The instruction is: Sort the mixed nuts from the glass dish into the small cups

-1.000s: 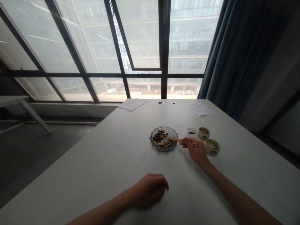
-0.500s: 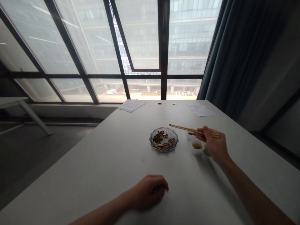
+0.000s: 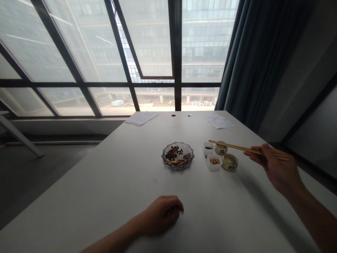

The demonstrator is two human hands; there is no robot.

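Observation:
My right hand [image 3: 279, 168] is closed around a pair of wooden chopsticks [image 3: 234, 146], which point left with their tips together. Those tips hover over a small white cup [image 3: 208, 153] with dark red bits inside; I see nothing between them. In front of it stands a second white cup [image 3: 213, 167] of yellowish-brown pieces. Two beige cups with dark writing, one nearer [image 3: 230, 167] and one farther [image 3: 220, 151], sit to their right. Left of these, a clear scalloped glass dish [image 3: 163, 161] holds mixed dried pieces. On the table rests my left hand [image 3: 162, 215], its fingers curled and no object visible in them.
A long white table [image 3: 118, 168] reaches toward the windows. Paper sheets lie at its far left [image 3: 142, 118] and far right [image 3: 219, 121]. A dark blue curtain [image 3: 247, 70] hangs at the right. Part of another table [image 3: 21, 135] stands at the left.
My right hand and the chopsticks have moved right, uncovering the beige cups. A dark bit at the chopstick tips earlier is no longer visible there. The view has shifted slightly; my left hand stays resting.

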